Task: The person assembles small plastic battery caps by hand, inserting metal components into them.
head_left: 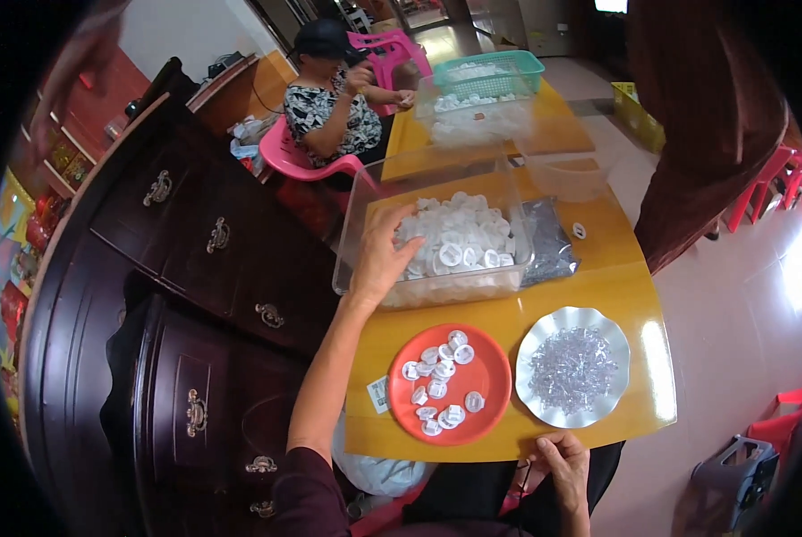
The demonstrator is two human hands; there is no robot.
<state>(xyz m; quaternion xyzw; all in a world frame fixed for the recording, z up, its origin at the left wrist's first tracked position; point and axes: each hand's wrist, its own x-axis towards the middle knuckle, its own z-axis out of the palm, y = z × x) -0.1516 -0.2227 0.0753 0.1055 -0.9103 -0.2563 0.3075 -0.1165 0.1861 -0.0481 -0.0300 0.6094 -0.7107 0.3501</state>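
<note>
My left hand [385, 252] reaches over the near left side of a clear plastic bin [454, 294], its thumb and fingers apart. The fingertips are at a heap of small white round plastic pieces [463, 234], partly hidden behind them. At the table's front edge my right hand [564, 465] is closed, thumb against the fingers; whatever it may hold is too small to tell. A red round plate [487, 369] bears several loose white round pieces [452, 415]. Beside it, a pale scalloped dish [526, 383] holds many tiny clear plastic bits [574, 369].
A dark plastic bag [548, 242] lies right of the bin, near one loose white piece [579, 230]. A dark drawer cabinet [222, 277] stands close on the left. Another person [334, 107] sits at the far table, by a green basket [517, 67]. Someone stands at right.
</note>
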